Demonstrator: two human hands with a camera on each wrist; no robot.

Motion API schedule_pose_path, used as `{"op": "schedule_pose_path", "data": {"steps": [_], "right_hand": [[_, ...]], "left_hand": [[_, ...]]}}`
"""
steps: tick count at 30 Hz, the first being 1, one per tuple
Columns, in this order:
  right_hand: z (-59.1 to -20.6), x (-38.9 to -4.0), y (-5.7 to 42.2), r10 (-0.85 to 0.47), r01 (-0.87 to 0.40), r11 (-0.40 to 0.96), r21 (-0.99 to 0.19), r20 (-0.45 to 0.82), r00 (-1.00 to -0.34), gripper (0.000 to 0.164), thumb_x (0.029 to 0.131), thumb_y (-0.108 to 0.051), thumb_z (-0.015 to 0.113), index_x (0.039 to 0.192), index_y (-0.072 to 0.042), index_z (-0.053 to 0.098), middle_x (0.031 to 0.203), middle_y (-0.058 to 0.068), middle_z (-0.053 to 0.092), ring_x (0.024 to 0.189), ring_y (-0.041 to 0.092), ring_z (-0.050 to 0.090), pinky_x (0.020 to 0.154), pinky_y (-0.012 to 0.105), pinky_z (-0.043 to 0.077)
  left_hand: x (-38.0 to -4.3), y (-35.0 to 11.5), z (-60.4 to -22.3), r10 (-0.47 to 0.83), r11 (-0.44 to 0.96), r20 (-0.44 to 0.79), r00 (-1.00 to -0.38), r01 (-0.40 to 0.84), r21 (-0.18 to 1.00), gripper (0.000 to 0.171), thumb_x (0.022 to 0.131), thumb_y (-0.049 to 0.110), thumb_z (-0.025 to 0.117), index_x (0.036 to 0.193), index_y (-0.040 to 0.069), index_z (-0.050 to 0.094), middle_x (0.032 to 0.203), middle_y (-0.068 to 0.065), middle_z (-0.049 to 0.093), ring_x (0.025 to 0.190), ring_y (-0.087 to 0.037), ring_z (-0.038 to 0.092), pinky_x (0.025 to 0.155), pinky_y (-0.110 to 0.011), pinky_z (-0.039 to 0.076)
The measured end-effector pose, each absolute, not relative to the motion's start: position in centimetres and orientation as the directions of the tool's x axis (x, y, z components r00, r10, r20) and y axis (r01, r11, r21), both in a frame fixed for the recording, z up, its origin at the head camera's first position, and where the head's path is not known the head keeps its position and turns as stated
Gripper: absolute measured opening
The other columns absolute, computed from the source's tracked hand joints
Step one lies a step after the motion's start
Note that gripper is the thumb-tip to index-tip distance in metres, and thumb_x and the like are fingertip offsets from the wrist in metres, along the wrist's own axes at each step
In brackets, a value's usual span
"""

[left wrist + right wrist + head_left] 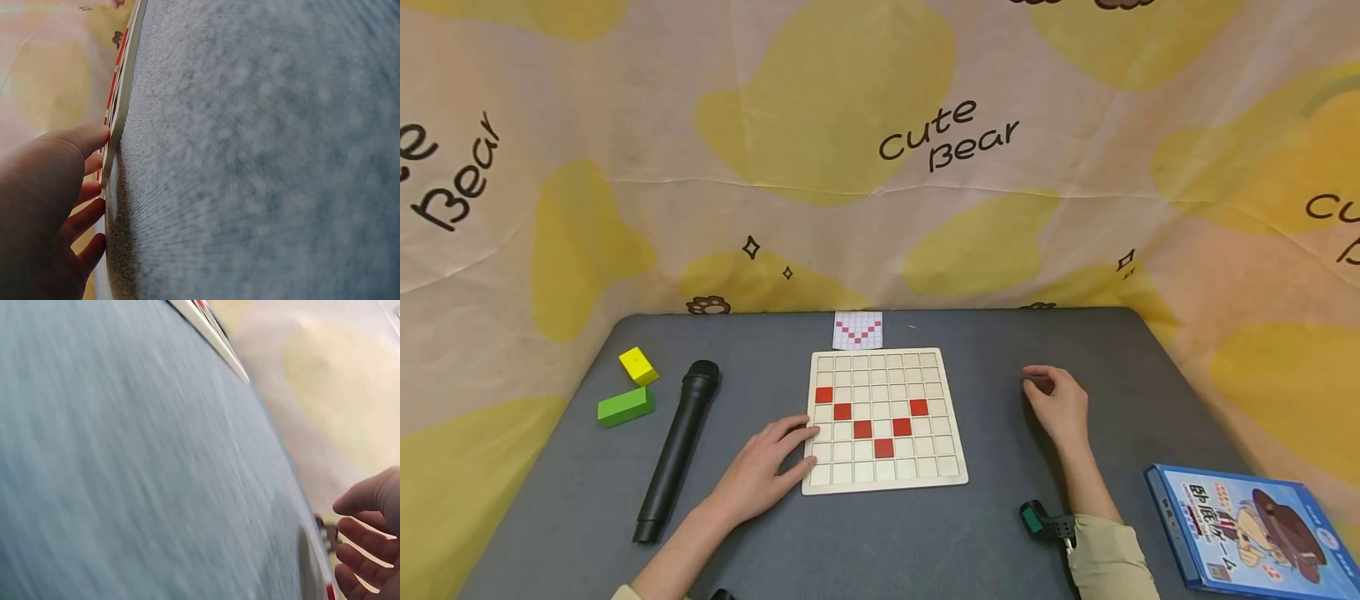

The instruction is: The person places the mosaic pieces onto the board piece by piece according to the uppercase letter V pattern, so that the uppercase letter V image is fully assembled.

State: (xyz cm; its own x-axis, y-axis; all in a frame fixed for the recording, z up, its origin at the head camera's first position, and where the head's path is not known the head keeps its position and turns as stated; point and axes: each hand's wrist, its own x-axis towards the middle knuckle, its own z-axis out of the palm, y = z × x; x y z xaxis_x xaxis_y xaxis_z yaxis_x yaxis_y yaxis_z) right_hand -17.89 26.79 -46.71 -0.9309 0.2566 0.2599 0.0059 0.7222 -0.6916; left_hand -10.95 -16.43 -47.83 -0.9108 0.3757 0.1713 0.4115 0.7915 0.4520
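Note:
A pale square grid board [886, 488] lies on the grey table, with several red square tiles [883, 448] set in its cells in a slanting V. At the board's left edge rests my left hand [767, 462]; its fingertips lie over the rim and the thumb touches the side. My right hand [1060, 408] hovers to the right of the board, fingers loosely bent, thumb and forefinger apart with nothing seen between them. A small red piece [331, 591] shows beneath its fingers in the right wrist view.
Behind the board lies a small pattern card [858, 331] with a pink V. To the left are a black microphone [677, 450], a green block [626, 407] and a yellow block [638, 365]. A blue box [1255, 529] sits at front right. Patterned cloth [880, 233] hangs behind.

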Motion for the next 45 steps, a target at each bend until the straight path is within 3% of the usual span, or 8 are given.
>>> {"op": "schedule_pose_path", "data": {"steps": [3,9,17,23,33,39,45], "right_hand": [[-46.8,-17.8,28.4,0.313,0.060,0.726,-0.685,0.251,-0.916,0.022,0.089,-0.008,0.064,0.110,-0.003,0.071,0.110,0.022,0.063,0.098,0.037,0.057,0.093,0.051,0.037],[-47.1,-17.6,30.8,0.381,0.135,0.728,-0.672,0.232,-0.895,0.024,0.089,-0.008,0.063,0.111,-0.002,0.070,0.112,0.024,0.060,0.098,0.039,0.055,0.089,0.053,0.039],[-47.2,-17.3,32.2,0.398,0.206,0.735,-0.646,0.165,-0.902,0.029,0.089,-0.010,0.065,0.115,0.001,0.067,0.113,0.027,0.057,0.101,0.041,0.052,0.090,0.055,0.038],[-47.1,-17.3,32.3,0.396,0.215,0.739,-0.639,0.154,-0.905,0.031,0.089,-0.011,0.066,0.117,0.003,0.065,0.113,0.029,0.059,0.102,0.043,0.052,0.093,0.056,0.036],[-47.2,-17.2,32.0,0.400,0.227,0.728,-0.647,0.133,-0.907,0.033,0.089,-0.014,0.067,0.119,0.000,0.065,0.107,0.025,0.062,0.095,0.038,0.054,0.083,0.053,0.040],[-47.3,-17.2,31.3,0.365,0.186,0.733,-0.655,0.148,-0.919,0.033,0.088,-0.014,0.068,0.119,0.000,0.066,0.108,0.026,0.064,0.096,0.038,0.056,0.087,0.052,0.038],[-47.2,-17.4,29.7,0.309,0.127,0.723,-0.679,0.154,-0.939,0.033,0.088,-0.014,0.070,0.118,-0.002,0.067,0.109,0.022,0.066,0.095,0.034,0.057,0.082,0.047,0.041]], "left_hand": [[-11.0,-16.5,-47.9,0.377,0.789,0.178,-0.909,0.416,0.451,0.045,0.089,0.029,0.073,0.131,0.015,0.063,0.136,-0.006,0.054,0.126,-0.029,0.050,0.097,-0.054,0.041],[-11.0,-16.5,-48.0,0.376,0.790,0.180,-0.909,0.416,0.449,0.046,0.089,0.030,0.073,0.131,0.015,0.063,0.136,-0.006,0.054,0.126,-0.029,0.050,0.097,-0.054,0.042],[-10.8,-16.4,-47.9,0.380,0.784,0.185,-0.906,0.422,0.455,0.046,0.089,0.029,0.073,0.131,0.015,0.063,0.136,-0.006,0.054,0.125,-0.029,0.050,0.097,-0.054,0.041],[-10.9,-16.4,-47.8,0.386,0.781,0.186,-0.904,0.427,0.455,0.045,0.089,0.029,0.073,0.131,0.015,0.062,0.137,-0.007,0.054,0.126,-0.029,0.050,0.097,-0.055,0.041],[-10.9,-16.4,-47.7,0.386,0.783,0.186,-0.903,0.428,0.452,0.046,0.089,0.030,0.073,0.131,0.014,0.063,0.136,-0.007,0.054,0.126,-0.029,0.050,0.097,-0.055,0.042],[-10.9,-16.5,-47.7,0.386,0.783,0.190,-0.903,0.429,0.451,0.045,0.089,0.029,0.073,0.131,0.014,0.063,0.136,-0.007,0.054,0.125,-0.029,0.050,0.096,-0.055,0.042],[-10.9,-16.5,-47.8,0.382,0.786,0.191,-0.904,0.427,0.447,0.045,0.089,0.030,0.073,0.131,0.015,0.063,0.136,-0.007,0.054,0.125,-0.029,0.050,0.097,-0.054,0.042]]}}
